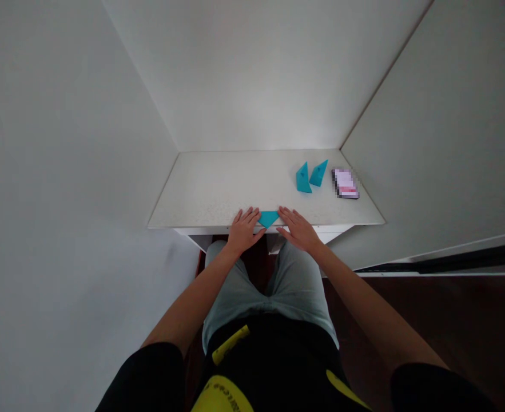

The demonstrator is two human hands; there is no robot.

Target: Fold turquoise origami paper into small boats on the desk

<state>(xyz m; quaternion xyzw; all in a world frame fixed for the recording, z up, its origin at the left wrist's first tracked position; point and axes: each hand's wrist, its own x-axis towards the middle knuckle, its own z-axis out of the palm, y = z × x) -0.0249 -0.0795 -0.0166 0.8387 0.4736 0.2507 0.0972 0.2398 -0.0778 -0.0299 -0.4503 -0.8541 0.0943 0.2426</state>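
Note:
A piece of folded blue paper (269, 218) lies at the table's front edge, its point toward me. My left hand (243, 230) rests at its left side with the fingers stretched out and the fingertips on or beside the paper's corner. On the opposite side my right hand (298, 229) lies flat, fingers extended, touching or close to the right corner. Both hands are open, and the parts of the paper under the fingertips are hidden. Farther back on the right stand two folded blue paper shapes, one on the left (303, 178) and another on the right (319, 173).
The white table (218, 183) is narrow and sits between a left wall (72, 171), a back wall (256, 74) and a right panel (441, 143). A blurred-out phone-like object (345, 183) lies at the table's right end. My legs are under the front edge.

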